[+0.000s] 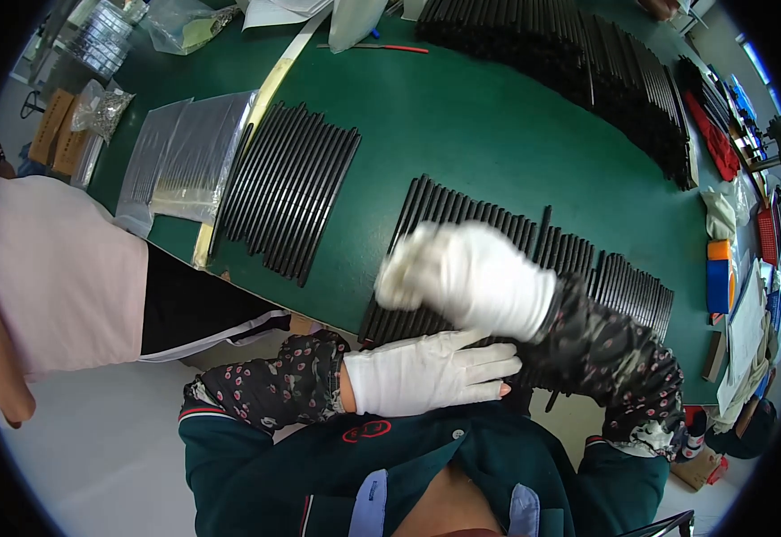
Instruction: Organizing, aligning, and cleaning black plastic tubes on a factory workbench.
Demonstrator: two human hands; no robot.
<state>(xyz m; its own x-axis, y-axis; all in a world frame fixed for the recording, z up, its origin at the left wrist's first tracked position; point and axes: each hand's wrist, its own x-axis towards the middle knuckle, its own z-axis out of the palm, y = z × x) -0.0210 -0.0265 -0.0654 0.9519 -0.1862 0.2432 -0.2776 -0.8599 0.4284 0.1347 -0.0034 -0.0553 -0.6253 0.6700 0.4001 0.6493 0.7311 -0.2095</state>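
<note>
Right now your gloved left hand [431,369] lies flat and open on the near row of black rods [516,259] at the green tabletop's [462,125] edge, while your right hand [466,273], blurred, curls closed just above them.

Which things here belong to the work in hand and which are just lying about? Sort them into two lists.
In hand:
- left hand, flat on the near row of black rods
- right hand, raised over that row, blurred

Lying about:
- second rod row
- far rod stack
- clear plastic sleeves
- red rod

Two gloved hands [449,331], four rod batches [516,268]
</note>
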